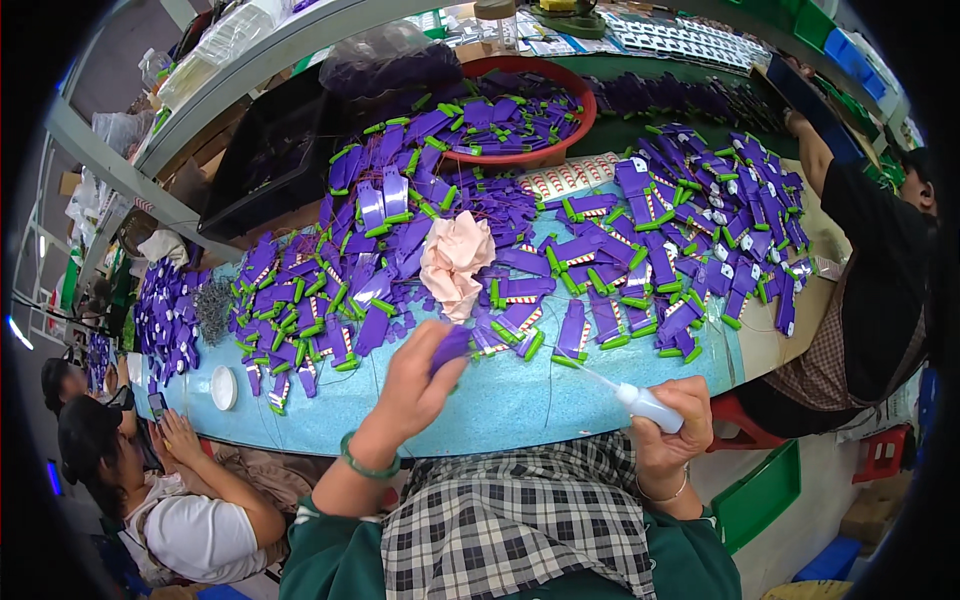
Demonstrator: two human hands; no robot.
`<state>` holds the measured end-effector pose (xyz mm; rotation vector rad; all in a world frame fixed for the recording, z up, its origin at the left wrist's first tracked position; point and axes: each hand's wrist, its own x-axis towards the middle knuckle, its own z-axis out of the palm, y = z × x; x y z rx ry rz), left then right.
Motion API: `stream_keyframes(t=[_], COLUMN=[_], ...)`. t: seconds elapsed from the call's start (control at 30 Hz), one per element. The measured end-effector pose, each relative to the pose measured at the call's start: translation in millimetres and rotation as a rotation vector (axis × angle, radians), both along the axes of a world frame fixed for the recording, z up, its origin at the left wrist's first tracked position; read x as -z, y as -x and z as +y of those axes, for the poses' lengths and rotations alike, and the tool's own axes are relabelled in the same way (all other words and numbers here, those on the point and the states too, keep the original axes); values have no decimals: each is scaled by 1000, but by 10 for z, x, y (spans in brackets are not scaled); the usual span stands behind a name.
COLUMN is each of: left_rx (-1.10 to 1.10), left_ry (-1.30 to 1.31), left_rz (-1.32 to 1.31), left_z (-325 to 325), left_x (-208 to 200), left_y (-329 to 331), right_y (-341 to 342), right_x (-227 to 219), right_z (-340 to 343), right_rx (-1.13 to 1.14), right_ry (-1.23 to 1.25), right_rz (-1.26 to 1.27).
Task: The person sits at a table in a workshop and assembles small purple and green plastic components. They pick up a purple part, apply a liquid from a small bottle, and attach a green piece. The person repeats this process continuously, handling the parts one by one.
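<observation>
My left hand (415, 385) is closed around a flat purple plastic piece (452, 348), slightly blurred, over the near part of the pile. My right hand (675, 430) grips a small white squeeze bottle (652, 410) with a thin needle tip. The bottle tilts so its tip points up and left, close to a purple part with a green end (572, 335) lying on the blue mat. Beyond my left hand a crumpled pale pink paper or cloth (458, 262) rests on the parts. Similar purple-and-green parts, some with red-striped strips and thin wires, cover much of the table.
A red round basin (588, 110) full of parts stands at the back, with a black crate (262, 150) left of it. A small white dish (224, 388) sits on the blue mat (480, 415). People sit at left and right; a metal frame (120, 165) rises at left.
</observation>
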<state>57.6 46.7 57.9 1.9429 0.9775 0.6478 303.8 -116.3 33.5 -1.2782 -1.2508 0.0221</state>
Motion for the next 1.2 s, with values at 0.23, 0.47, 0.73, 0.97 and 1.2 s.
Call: stream_keyframes(t=[0.23,0.47,0.73,0.97,1.2], left_rx=[341,202,159,179,18], left_ry=[-633,-394,-462,-406,-278], left_rz=[370,331,282,485,146], left_z=[759,586,297,235,255], left_x=[537,547,545,471,628], left_y=[-732,-743,-690,-740,-621], right_y=[-75,-174,-73,-32,-7], right_x=[-18,76,58,28,12], right_z=[-136,-105,87,103,126], right_rx=[2,3,-112,-106,-132], right_ry=[29,67,53,57,85], right_rz=[4,21,-3,9,-20])
